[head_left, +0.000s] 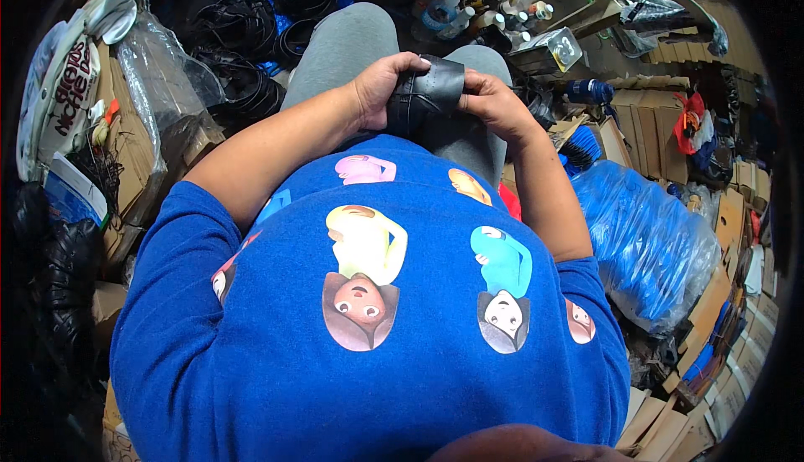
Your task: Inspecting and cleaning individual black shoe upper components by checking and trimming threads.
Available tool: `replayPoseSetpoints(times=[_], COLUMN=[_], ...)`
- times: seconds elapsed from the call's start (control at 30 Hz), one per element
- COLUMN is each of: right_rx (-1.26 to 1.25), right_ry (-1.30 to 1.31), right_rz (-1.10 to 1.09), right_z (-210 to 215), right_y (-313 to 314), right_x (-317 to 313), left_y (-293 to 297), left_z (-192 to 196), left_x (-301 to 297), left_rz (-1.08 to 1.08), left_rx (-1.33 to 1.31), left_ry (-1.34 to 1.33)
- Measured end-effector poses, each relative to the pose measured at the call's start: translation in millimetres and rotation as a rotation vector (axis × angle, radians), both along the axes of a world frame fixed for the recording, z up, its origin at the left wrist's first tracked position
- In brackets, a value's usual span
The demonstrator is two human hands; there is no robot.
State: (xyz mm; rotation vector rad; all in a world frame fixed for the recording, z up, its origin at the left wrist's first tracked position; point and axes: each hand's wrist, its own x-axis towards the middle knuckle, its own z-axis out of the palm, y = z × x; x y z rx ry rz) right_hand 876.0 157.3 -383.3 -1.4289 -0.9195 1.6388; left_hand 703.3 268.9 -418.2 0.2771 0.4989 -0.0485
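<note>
Over my lap, both hands hold a black leather shoe upper (442, 85), a curved piece with small holes and a seam or cord across it. My left hand (381, 89) grips its left side, thumb on the top edge and the other fingers partly behind it. At the right edge, my right hand (496, 103) pinches the leather between thumb and fingers. Part of the upper, darker and folded, hangs down between my knees, and its full shape is hidden. Grey trousers (356, 39) lie beneath.
Black shoe parts (239, 35) pile up ahead on the left, by blue plastic. Several small bottles (507, 1) stand ahead on the right. A bag of blue material (645, 240) lies at my right, near cardboard (657, 123). Black boots (71, 273) are at far left.
</note>
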Motion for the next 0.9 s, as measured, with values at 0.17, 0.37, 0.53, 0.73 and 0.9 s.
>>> replayPoseSetpoints(times=[0.17,0.37,0.53,0.73,0.9], right_rx=[-0.114,-0.059,0.038,0.703,0.938], right_ry=[-0.022,-0.149,-0.149,-1.112,-1.356], right_rz=[-0.021,-0.033,-0.173,-0.045,0.148], right_z=[-3,3,-3,38,20], right_y=[4,5,5,-2,4], right_x=[-1,7,-7,-33,-39], left_y=[-1,0,-1,2,-2], left_z=[0,0,-4,-7,-6], left_x=[3,5,9,7,13], left_rz=[0.007,0.003,0.040,0.077,0.085], left_rx=[0.040,0.035,0.037,0.028,0.026], left_ry=[0.064,0.089,0.087,0.083,0.110])
